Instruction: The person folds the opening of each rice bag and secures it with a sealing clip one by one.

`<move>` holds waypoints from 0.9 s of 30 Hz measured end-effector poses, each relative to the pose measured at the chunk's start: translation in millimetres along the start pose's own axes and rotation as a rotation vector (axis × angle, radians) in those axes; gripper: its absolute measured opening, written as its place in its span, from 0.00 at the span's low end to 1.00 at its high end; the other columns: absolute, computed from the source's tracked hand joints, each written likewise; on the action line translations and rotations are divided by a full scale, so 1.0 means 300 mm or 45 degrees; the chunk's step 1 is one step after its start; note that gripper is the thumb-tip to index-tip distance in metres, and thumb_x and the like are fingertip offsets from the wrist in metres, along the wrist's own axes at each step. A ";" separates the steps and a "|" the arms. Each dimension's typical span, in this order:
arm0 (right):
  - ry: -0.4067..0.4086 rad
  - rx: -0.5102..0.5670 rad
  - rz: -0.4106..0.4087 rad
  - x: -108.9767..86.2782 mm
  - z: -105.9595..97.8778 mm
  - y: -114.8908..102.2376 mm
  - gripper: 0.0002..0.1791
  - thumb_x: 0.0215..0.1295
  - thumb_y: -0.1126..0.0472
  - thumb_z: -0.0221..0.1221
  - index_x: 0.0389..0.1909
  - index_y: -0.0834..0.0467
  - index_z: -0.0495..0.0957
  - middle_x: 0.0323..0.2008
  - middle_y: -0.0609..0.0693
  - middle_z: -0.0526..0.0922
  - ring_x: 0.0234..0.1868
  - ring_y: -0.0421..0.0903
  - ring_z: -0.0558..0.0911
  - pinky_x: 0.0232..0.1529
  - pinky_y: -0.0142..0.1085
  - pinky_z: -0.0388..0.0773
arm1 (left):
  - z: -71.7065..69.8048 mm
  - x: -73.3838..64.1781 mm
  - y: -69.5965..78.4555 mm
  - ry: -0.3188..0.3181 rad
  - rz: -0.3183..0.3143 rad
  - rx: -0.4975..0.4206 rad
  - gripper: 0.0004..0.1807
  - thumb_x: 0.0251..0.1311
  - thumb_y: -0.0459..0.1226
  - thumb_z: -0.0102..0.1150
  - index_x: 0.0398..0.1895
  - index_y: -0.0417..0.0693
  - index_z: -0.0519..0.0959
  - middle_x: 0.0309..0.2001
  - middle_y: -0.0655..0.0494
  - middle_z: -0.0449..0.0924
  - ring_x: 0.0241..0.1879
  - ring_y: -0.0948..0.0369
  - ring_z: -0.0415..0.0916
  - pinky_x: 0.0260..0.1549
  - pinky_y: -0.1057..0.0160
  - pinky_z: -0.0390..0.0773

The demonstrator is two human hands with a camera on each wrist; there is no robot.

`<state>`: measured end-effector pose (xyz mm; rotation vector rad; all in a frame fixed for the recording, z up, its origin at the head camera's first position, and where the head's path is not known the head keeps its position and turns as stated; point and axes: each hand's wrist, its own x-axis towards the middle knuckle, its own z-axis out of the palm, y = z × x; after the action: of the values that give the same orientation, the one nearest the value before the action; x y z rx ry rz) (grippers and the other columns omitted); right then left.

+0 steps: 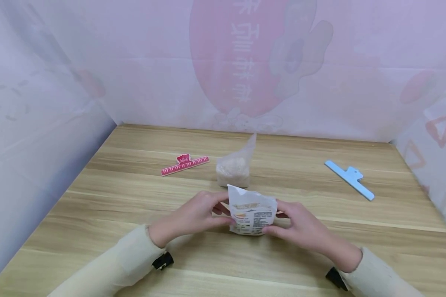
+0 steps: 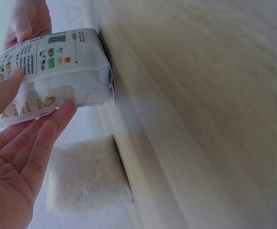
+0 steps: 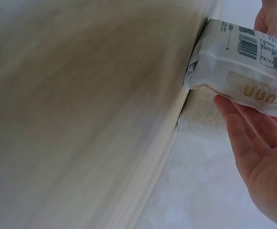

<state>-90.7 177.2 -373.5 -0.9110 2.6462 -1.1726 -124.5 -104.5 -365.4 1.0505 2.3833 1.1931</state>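
A white printed packaging bag (image 1: 252, 214) stands upright on the wooden table, its top edge loose and peaked at the left corner. My left hand (image 1: 198, 212) grips its left side, thumb on the printed front and fingers toward the back. On the other side, my right hand (image 1: 301, 227) holds it the same way. The left wrist view shows the bag's folded bottom against the table, with a QR code and small pictures on its face. Close behind it stands a translucent bag of pale grains (image 1: 235, 170), partly hidden, its top slanting up to a point.
A red clip with a piano-key pattern (image 1: 185, 165) lies at the back left of the table (image 1: 152, 198). Toward the right lies a light blue clip (image 1: 350, 179). Pale printed cloth walls (image 1: 152, 82) rise at the back and both sides.
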 end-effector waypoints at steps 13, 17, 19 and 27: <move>0.031 0.007 0.020 -0.047 -0.040 0.029 0.23 0.60 0.54 0.69 0.54 0.56 0.79 0.48 0.47 0.88 0.49 0.39 0.84 0.49 0.42 0.84 | 0.036 0.061 0.015 -0.018 0.048 0.030 0.25 0.58 0.38 0.71 0.58 0.47 0.77 0.51 0.49 0.85 0.42 0.62 0.87 0.44 0.69 0.83; 0.054 -0.016 0.021 -0.058 -0.046 0.036 0.21 0.59 0.54 0.70 0.53 0.56 0.80 0.47 0.46 0.88 0.48 0.38 0.85 0.48 0.42 0.84 | 0.044 0.076 0.017 -0.013 0.089 0.023 0.25 0.58 0.38 0.71 0.59 0.47 0.77 0.51 0.48 0.86 0.42 0.62 0.87 0.43 0.71 0.83; 0.058 -0.026 0.033 -0.063 -0.051 0.040 0.21 0.59 0.55 0.70 0.53 0.55 0.80 0.47 0.46 0.88 0.48 0.37 0.84 0.48 0.41 0.84 | 0.048 0.084 0.018 -0.016 0.100 0.015 0.25 0.58 0.38 0.70 0.59 0.47 0.76 0.50 0.48 0.86 0.42 0.62 0.87 0.43 0.72 0.82; 0.067 -0.044 0.046 -0.084 -0.068 0.050 0.23 0.59 0.54 0.70 0.55 0.55 0.79 0.47 0.46 0.88 0.48 0.36 0.84 0.47 0.41 0.85 | 0.063 0.104 0.029 -0.032 0.102 -0.006 0.23 0.58 0.37 0.71 0.56 0.46 0.77 0.50 0.47 0.86 0.42 0.61 0.87 0.42 0.73 0.82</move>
<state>-84.0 212.3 -373.5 -0.8460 2.7203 -1.1620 -132.0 -67.9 -368.0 1.1628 2.3381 1.2047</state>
